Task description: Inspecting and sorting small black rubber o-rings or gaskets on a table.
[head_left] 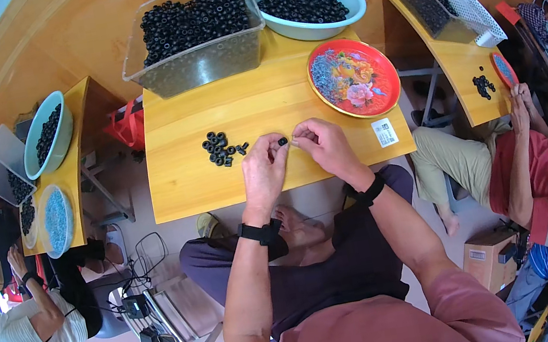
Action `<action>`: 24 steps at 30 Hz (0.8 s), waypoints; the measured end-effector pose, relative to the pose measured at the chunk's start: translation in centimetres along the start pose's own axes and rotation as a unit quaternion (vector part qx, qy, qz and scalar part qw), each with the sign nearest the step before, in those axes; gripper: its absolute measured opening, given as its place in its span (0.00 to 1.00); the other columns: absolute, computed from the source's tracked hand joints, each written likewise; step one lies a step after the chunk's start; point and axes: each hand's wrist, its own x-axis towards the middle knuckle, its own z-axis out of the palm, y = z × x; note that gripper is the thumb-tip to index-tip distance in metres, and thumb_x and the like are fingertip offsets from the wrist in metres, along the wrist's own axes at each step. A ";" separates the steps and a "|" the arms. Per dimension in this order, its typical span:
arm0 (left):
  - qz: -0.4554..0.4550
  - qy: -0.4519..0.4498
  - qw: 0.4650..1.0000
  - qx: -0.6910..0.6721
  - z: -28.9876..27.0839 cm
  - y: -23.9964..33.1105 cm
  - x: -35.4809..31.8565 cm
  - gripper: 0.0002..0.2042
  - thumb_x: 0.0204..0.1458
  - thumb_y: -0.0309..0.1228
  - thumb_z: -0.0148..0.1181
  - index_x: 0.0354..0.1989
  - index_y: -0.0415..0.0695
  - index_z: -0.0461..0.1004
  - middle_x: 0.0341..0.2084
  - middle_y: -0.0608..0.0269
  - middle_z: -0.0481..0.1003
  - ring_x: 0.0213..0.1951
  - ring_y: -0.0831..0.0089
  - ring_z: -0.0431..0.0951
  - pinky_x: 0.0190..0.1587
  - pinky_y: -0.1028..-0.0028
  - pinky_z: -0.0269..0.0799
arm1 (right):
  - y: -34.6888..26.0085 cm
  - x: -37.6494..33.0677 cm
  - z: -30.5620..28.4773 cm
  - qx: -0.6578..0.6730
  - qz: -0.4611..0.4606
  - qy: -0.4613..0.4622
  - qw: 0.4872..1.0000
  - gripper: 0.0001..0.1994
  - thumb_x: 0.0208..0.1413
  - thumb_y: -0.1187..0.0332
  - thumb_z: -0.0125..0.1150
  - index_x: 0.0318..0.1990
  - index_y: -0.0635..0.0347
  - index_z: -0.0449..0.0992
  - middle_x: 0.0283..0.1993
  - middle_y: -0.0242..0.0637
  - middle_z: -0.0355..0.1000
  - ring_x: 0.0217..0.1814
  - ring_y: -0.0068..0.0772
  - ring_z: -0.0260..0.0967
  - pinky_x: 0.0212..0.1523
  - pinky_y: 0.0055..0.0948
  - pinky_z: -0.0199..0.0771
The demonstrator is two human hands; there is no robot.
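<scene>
My left hand [264, 170] pinches a small black ring bead [282, 142] between thumb and fingertip above the yellow table [255, 105]. Close beside it, my right hand [324, 145] has its fingertips pressed together at about the same height; what it pinches is too small to make out. A small pile of black ring beads [220, 149] lies on the table just left of my left hand. Both wrists wear black bands.
A clear tub [193, 31] and a teal bowl [309, 2] full of black beads stand at the table's far edge. A red flowered plate [353, 78] holds tiny pale beads. Other people sit at similar tables left [65, 171] and right [463, 60].
</scene>
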 end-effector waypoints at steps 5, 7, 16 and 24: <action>0.026 0.003 0.999 0.025 0.1 -0.3 0.0 0.09 0.54 0.25 0.67 0.42 0.37 0.78 0.27 0.56 0.79 0.27 0.68 0.78 0.33 0.69 0.75 | -0.1 -0.1 0.1 -0.010 -0.024 0.003 1.000 0.07 0.56 0.74 0.66 0.38 0.67 0.77 0.34 0.46 0.78 0.35 0.41 0.79 0.37 0.35 0.76; 0.025 0.002 1.000 0.019 0.1 -0.3 0.0 0.09 0.54 0.25 0.67 0.42 0.38 0.78 0.27 0.58 0.79 0.26 0.70 0.78 0.33 0.71 0.75 | -0.2 -0.1 0.1 -0.020 -0.032 0.001 0.999 0.06 0.56 0.74 0.66 0.38 0.67 0.77 0.34 0.46 0.78 0.35 0.42 0.79 0.37 0.36 0.76; 0.048 0.011 0.999 0.017 0.5 -0.8 -0.1 0.09 0.53 0.24 0.67 0.42 0.38 0.78 0.27 0.55 0.79 0.28 0.66 0.80 0.34 0.69 0.76 | -0.4 -0.1 -0.1 -0.068 -0.041 -0.007 0.997 0.05 0.56 0.75 0.65 0.37 0.67 0.77 0.35 0.47 0.77 0.36 0.45 0.78 0.37 0.38 0.76; 0.076 0.020 0.996 0.029 0.3 -0.8 0.0 0.09 0.53 0.24 0.66 0.42 0.38 0.77 0.29 0.53 0.78 0.30 0.62 0.80 0.35 0.67 0.76 | -0.5 0.0 0.2 -0.070 -0.055 0.007 0.996 0.05 0.57 0.75 0.64 0.38 0.67 0.79 0.35 0.47 0.78 0.36 0.47 0.77 0.37 0.36 0.75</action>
